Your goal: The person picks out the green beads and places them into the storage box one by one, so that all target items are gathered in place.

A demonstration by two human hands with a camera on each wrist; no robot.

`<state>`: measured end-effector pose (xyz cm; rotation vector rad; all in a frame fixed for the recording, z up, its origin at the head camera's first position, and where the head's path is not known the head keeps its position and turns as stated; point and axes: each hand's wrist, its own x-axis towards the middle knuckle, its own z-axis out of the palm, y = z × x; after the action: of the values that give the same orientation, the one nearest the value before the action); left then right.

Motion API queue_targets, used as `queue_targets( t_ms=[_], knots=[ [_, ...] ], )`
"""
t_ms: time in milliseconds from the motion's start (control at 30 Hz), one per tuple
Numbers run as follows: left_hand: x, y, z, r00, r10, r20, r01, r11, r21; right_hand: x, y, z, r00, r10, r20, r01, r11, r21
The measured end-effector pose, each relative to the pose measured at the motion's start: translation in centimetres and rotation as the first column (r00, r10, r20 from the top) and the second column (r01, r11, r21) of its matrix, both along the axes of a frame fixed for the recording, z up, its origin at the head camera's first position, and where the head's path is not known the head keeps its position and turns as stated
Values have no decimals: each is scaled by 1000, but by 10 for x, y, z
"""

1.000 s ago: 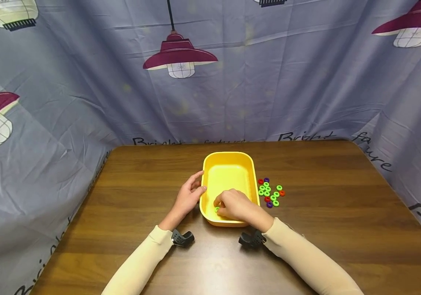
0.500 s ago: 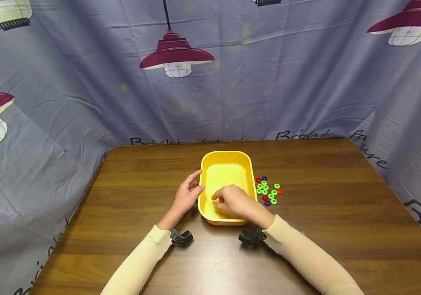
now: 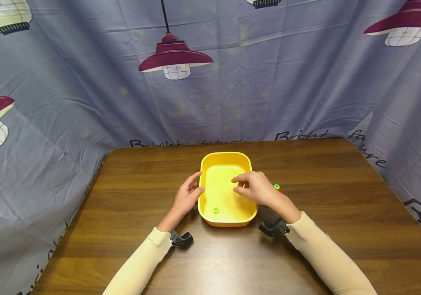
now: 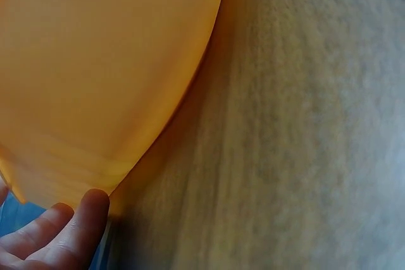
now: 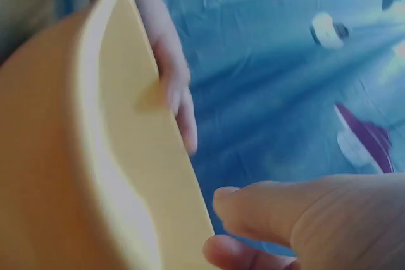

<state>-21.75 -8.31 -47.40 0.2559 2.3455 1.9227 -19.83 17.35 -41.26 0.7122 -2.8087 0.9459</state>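
Note:
A yellow plastic tray point(image 3: 225, 223) lies on the wooden table in the head view, with one small green ring point(image 3: 215, 210) on its floor near the front left corner. At the tray's left side, my left hand point(image 3: 188, 194) rests its thumb and fingertips against the rim. The left wrist view shows two of its fingertips point(image 4: 95, 200) against the orange-looking wall. My right hand point(image 3: 256, 188) is over the tray's right rim, thumb and index finger apart, nothing between them. In the right wrist view the right thumb and fingers point(image 5: 266, 210) appear just beyond the tray wall.
Right of the tray, a green ring point(image 3: 277, 187) shows beside the right hand, with a bit of red by it; the hand and forearm cover other rings there. A printed curtain point(image 3: 225, 94) hangs behind the table point(image 3: 321, 172).
My right hand has moved up and right, from low inside the tray to over its right rim, leaving the green ring on the tray floor. My left hand stays at the left rim.

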Motion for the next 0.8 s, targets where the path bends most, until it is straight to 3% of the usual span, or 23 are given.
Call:
queue_targets(
  t_ms=[233, 467, 800],
  knots=[
    [0, -1, 0, 1000, 2, 1, -2, 1000, -5, 0, 43, -6, 992, -123, -22, 121, 990, -73],
    [-1, -2, 0, 1000, -10, -15, 10, 1000, -2, -1, 81, -17, 976, -216, 0, 216, 976, -7],
    [-1, -2, -1, 1000, -21, -14, 21, 1000, 5, -1, 107, -43, 962, -271, -19, 272, 962, 34]
  ],
)
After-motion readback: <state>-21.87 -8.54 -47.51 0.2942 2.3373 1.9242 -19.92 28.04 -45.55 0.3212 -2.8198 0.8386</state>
